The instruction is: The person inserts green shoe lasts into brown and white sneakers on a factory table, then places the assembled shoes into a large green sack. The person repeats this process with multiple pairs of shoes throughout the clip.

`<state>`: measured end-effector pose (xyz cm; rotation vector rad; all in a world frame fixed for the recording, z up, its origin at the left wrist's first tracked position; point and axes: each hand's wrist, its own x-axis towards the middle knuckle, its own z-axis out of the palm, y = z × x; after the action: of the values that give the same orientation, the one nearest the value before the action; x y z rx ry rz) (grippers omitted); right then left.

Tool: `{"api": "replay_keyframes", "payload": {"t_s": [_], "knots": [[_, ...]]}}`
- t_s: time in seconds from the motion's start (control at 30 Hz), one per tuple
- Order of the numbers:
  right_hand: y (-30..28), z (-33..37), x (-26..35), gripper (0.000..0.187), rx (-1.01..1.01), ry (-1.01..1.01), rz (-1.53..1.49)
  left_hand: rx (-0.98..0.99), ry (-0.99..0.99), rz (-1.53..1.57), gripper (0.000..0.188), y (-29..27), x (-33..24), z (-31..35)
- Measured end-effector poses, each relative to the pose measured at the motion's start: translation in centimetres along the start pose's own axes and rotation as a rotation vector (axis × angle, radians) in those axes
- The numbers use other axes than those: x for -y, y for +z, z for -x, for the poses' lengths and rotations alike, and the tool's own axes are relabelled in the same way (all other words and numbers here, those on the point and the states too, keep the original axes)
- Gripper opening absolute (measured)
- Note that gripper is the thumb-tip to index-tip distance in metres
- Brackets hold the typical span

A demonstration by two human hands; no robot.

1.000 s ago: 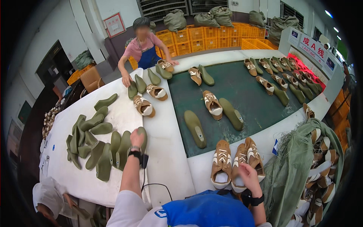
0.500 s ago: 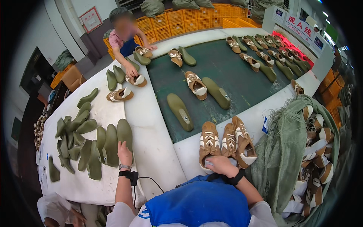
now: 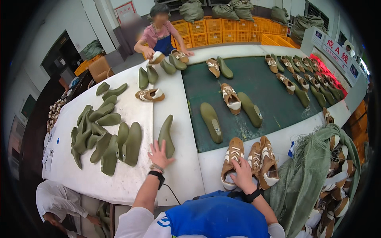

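Observation:
My left hand, its fingers spread, is over the white table beside a green shoe last lying on its side. The fingertips come up close to the last's lower end. My right hand is curled over the collar and laces of a brown sneaker with white stripes, which rests on the table edge. Just right of it stand two more brown sneakers, close together. Left of my left hand, two green lasts lie side by side near a heap of lasts.
A dark green conveyor belt carries sneakers and lasts. On the right, a green sack spills over with sneakers. Across the table a person holds a sneaker; another person bends at the lower left. Yellow crates line the back.
My left hand has opened; one last now lies apart from the group, further right. My right hand has shifted forward on the sneaker. The person across has lifted a sneaker. The whole view has swung.

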<state>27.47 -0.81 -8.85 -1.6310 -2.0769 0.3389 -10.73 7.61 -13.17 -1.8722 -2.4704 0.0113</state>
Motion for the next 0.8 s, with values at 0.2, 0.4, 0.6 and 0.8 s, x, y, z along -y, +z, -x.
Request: {"api": "replay_keyframes", "payload": {"t_s": [0.2,0.4,0.6,0.8], "knots": [[1.8,-0.4,-1.2,0.063,0.056,0.105,0.102,0.012,-0.049,0.109,0.102,0.0,-0.9,-0.1],[1.3,-0.8,-0.4,0.052,-0.012,0.064,-0.123,-0.036,0.016,0.637,0.094,-0.8,0.1,1.7],[-1.0,-3.0,2.8,0.035,-0.17,-0.003,-0.234,-0.07,-0.046,1.038,0.061,-4.8,-2.9,6.0],[-1.6,-4.6,6.6,0.027,-0.131,-0.185,-0.282,-0.234,0.65,0.78,0.049,-11.3,-11.6,10.5]]}}
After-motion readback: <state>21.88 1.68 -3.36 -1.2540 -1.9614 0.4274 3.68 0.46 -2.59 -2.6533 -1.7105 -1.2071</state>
